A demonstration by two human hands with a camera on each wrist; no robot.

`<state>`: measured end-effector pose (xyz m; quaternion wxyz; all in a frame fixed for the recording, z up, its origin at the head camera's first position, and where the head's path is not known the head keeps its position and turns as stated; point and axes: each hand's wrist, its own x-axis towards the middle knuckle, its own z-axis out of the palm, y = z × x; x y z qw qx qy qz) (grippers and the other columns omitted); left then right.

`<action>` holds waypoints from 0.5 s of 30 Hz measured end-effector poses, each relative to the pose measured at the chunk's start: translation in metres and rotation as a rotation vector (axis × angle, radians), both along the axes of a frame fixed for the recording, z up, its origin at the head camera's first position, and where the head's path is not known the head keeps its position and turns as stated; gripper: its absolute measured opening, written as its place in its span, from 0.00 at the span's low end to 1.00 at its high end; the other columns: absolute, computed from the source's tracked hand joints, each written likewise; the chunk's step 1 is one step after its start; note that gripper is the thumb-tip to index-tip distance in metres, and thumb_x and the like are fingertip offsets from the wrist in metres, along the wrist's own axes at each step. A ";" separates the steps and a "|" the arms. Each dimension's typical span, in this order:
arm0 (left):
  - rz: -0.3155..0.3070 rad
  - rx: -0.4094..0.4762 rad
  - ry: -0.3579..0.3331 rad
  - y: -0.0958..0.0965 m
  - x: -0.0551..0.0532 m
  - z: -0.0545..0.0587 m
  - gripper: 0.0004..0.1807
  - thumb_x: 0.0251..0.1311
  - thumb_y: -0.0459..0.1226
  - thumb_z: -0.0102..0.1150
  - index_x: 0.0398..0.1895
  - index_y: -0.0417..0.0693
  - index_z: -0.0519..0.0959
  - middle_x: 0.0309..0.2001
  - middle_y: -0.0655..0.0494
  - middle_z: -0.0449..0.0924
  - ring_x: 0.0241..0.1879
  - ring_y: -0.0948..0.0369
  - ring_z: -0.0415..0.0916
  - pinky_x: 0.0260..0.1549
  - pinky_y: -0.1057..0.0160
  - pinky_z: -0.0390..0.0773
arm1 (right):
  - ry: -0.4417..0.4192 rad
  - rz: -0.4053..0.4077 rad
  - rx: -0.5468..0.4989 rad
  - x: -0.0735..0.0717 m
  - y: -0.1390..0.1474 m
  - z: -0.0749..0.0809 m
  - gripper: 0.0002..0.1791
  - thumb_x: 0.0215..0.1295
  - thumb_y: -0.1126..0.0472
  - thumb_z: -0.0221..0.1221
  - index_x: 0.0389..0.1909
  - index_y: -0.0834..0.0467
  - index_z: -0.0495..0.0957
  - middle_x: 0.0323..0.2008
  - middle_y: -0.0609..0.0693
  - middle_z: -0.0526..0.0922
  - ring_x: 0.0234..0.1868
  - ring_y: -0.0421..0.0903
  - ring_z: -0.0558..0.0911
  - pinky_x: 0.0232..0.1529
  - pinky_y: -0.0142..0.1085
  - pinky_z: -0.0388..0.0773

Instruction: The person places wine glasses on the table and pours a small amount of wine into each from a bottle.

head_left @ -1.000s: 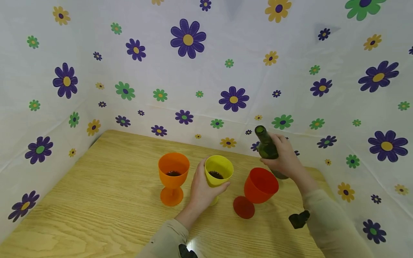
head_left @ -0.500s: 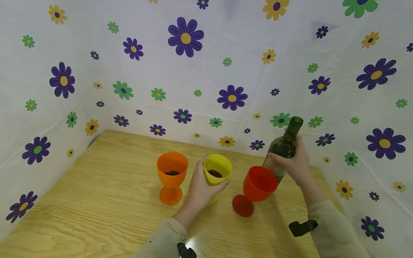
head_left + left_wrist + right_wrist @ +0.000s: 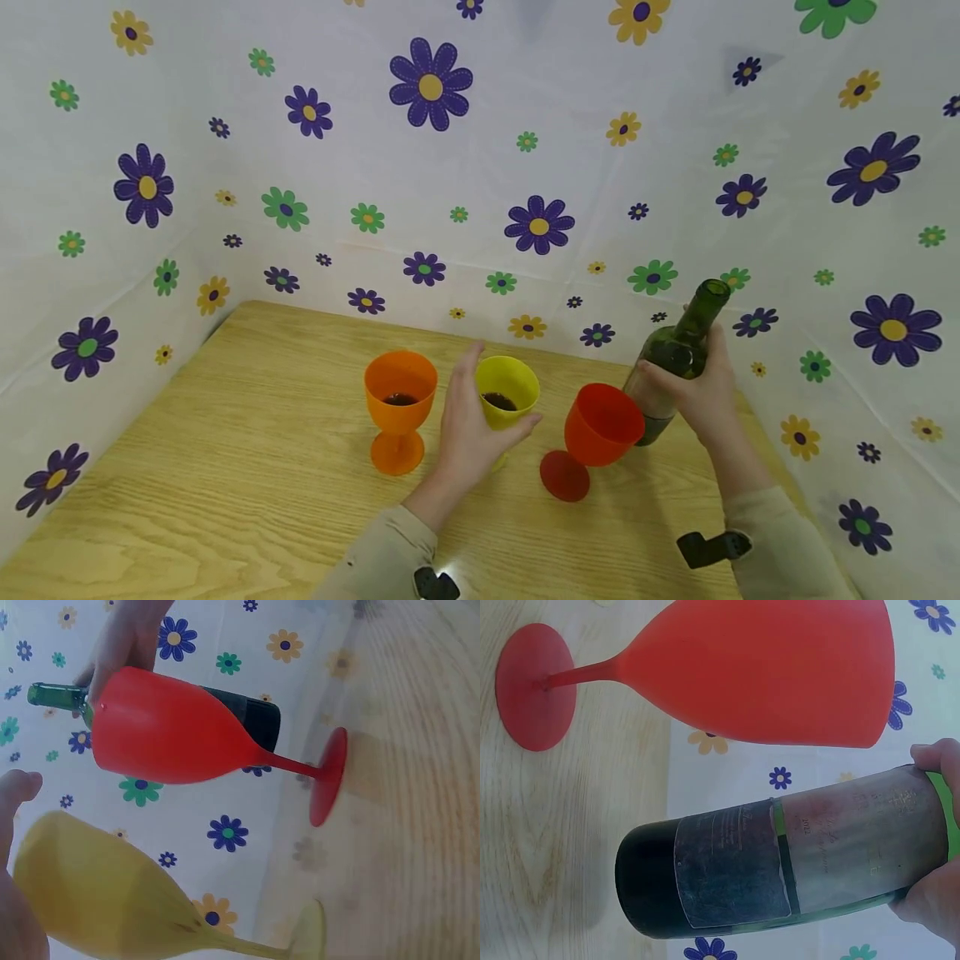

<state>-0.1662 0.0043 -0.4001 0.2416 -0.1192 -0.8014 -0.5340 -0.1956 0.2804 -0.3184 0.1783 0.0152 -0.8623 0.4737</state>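
A yellow goblet (image 3: pixel 508 382) with dark liquid in it stands upright on the table. My left hand (image 3: pixel 467 429) is around its near left side, fingers and thumb spread; in the left wrist view the thumb (image 3: pixel 21 786) is apart from the bowl. My right hand (image 3: pixel 702 395) grips a green wine bottle (image 3: pixel 666 354) around its upper body. The bottle's neck leans to the right, and its base hangs above the table in the left wrist view. Just left of the bottle stands a red goblet (image 3: pixel 602 427), with no liquid showing inside.
An orange goblet (image 3: pixel 400 392) holding dark liquid stands left of the yellow one. The wooden table (image 3: pixel 225 467) meets a white flowered cloth (image 3: pixel 480 150) at the back and both sides. A dark strap device (image 3: pixel 712 548) sits on the right wrist.
The bottle, first tipped left beyond the red goblet, has swung upright and moved right, its neck now leaning right. My left hand's fingers and thumb have loosened from the yellow goblet.
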 end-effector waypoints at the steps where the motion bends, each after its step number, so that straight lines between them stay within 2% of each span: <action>1: -0.001 -0.011 0.028 0.000 0.001 0.003 0.58 0.42 0.50 0.76 0.74 0.53 0.48 0.71 0.57 0.54 0.67 0.56 0.56 0.63 0.48 0.60 | 0.001 -0.004 0.001 0.001 0.001 0.000 0.49 0.54 0.58 0.70 0.72 0.44 0.50 0.64 0.65 0.63 0.63 0.66 0.64 0.56 0.68 0.62; 6: -0.046 -0.032 0.164 0.006 0.010 0.017 0.56 0.44 0.45 0.76 0.73 0.53 0.50 0.72 0.58 0.52 0.70 0.57 0.52 0.64 0.48 0.59 | 0.014 -0.022 -0.021 0.008 0.003 -0.001 0.50 0.54 0.59 0.70 0.72 0.41 0.50 0.64 0.63 0.63 0.62 0.65 0.65 0.56 0.67 0.62; 10: -0.126 -0.054 0.265 0.016 0.019 0.025 0.53 0.45 0.44 0.74 0.72 0.50 0.52 0.72 0.55 0.54 0.70 0.56 0.51 0.64 0.48 0.59 | 0.030 -0.049 0.000 0.014 0.007 -0.003 0.50 0.54 0.60 0.70 0.73 0.43 0.50 0.65 0.63 0.63 0.63 0.65 0.64 0.56 0.68 0.60; 12: -0.175 -0.074 0.294 0.022 0.024 0.026 0.51 0.46 0.43 0.73 0.72 0.49 0.53 0.71 0.54 0.55 0.70 0.56 0.52 0.64 0.49 0.60 | 0.028 -0.061 0.022 0.016 0.009 -0.004 0.50 0.54 0.60 0.70 0.73 0.46 0.50 0.66 0.63 0.63 0.64 0.66 0.63 0.56 0.69 0.59; 15: -0.261 -0.087 0.301 0.032 0.030 0.026 0.50 0.47 0.43 0.73 0.71 0.48 0.54 0.70 0.53 0.57 0.70 0.56 0.53 0.63 0.51 0.62 | 0.031 -0.066 0.052 0.019 0.011 -0.005 0.50 0.54 0.60 0.70 0.72 0.48 0.50 0.65 0.64 0.64 0.63 0.67 0.63 0.55 0.69 0.60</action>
